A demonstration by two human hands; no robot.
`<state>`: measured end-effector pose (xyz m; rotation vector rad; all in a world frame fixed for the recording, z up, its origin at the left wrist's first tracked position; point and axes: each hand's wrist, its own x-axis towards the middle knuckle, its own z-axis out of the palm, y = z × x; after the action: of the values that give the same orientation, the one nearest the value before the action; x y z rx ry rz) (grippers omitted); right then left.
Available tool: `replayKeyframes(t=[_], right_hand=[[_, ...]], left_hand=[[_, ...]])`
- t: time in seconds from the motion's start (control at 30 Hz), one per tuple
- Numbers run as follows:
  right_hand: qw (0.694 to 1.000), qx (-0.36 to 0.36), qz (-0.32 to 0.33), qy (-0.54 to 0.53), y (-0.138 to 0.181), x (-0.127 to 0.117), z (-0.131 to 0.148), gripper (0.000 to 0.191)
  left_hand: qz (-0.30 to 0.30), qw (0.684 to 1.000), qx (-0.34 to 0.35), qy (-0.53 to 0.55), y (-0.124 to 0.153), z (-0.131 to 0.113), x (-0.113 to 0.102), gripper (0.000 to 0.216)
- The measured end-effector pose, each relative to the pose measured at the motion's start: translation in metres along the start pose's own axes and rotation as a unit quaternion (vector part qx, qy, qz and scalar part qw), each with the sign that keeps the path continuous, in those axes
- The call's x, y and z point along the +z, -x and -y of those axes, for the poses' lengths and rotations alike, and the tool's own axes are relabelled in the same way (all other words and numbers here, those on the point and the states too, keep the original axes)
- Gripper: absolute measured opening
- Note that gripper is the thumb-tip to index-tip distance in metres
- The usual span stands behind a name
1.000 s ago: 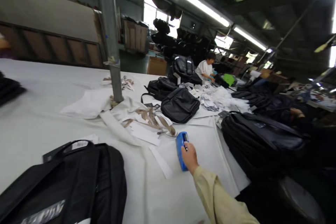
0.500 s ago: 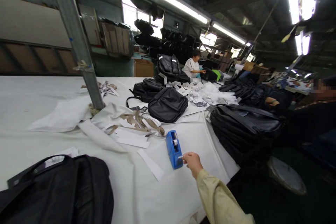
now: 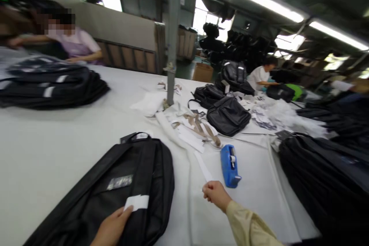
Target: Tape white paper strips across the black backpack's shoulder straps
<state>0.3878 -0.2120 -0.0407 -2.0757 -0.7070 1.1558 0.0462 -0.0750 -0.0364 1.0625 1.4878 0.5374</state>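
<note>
A black backpack (image 3: pixel 99 177) lies on the table before me, its shoulder straps facing up. My left hand (image 3: pixel 112 226) is at one strap, thumb pressed on the lower edge of a white paper strip (image 3: pixel 137 202) that lies across it; its other fingers are mostly hidden. To the right, my right hand (image 3: pixel 216 195) is closed in a pinch above the table, with a small pale bit of tape at the fingertips, blurred. Just beyond that hand stands a blue tape dispenser (image 3: pixel 230 166) with a roll in it.
A long white paper strip (image 3: pixel 203 167) and brown-and-white scraps (image 3: pixel 198 125) lie near a metal post (image 3: pixel 173 38). More black bags (image 3: pixel 229 116) sit further back, with a bag pile (image 3: pixel 323 177) at right and another (image 3: pixel 49 80) at left. Two people work across the table.
My view has swung left. My right hand has moved off the dispenser toward the backpack, the tape no longer joined to it. My left hand has come into view on the strap.
</note>
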Motion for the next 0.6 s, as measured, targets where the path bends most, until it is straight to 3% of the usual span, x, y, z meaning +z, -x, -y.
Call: replayKeyframes(t=[0.13, 0.27, 0.43, 0.6], right_hand=[[0.971, -0.122, 0.204, -0.005, 0.005, 0.096, 0.075, 0.014], [0.954, -0.165, 0.237, 0.081, 0.010, 0.156, 0.127, 0.015], [0.942, -0.130, 0.212, 0.226, 0.004, 0.176, 0.139, 0.014], [0.938, -0.086, 0.218, 0.253, -0.007, 0.180, 0.130, 0.015]], left_hand=[[0.019, 0.999, 0.044, 0.015, 0.012, 0.001, 0.002, 0.046], [0.019, 0.997, 0.066, 0.022, 0.015, 0.000, 0.009, 0.049], [0.026, 0.995, 0.092, 0.023, 0.014, 0.009, 0.012, 0.050], [0.017, 0.994, 0.109, 0.003, 0.013, 0.016, 0.017, 0.049]])
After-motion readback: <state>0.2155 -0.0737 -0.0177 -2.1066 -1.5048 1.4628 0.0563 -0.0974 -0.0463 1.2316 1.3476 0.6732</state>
